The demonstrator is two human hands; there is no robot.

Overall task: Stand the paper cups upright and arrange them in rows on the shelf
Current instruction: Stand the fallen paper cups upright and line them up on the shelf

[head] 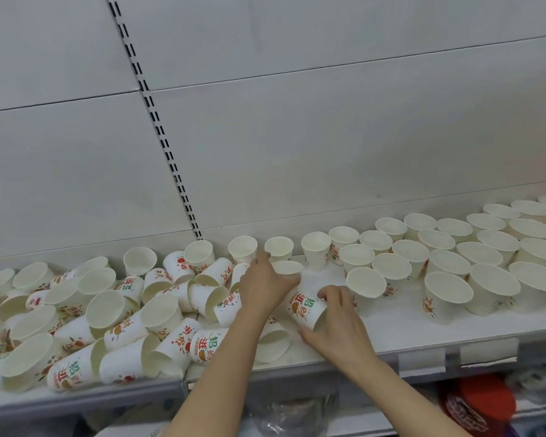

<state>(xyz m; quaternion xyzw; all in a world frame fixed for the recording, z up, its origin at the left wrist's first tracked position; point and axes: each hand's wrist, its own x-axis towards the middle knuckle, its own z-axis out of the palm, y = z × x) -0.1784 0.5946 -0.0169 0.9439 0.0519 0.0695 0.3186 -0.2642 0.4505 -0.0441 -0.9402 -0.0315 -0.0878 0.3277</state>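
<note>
White paper cups with red and green print fill the white shelf [401, 323]. On the right, several upright cups [448, 288] stand in rows. On the left, a heap of toppled cups [108, 313] lies jumbled. My left hand [265, 287] grips an upright cup [287, 268] in the middle of the shelf. My right hand [334, 323] holds a cup lying on its side [306, 305], fingers curled over its wall, thumb under its rim. Another fallen cup [273, 340] lies under my left forearm.
The grey back panel [297, 137] with a slotted upright [158, 127] rises behind the cups. Price-tag holders [454, 354] run along the shelf's front edge. Below it, a lower shelf holds red items [476, 405] and clear plastic bags [284, 411].
</note>
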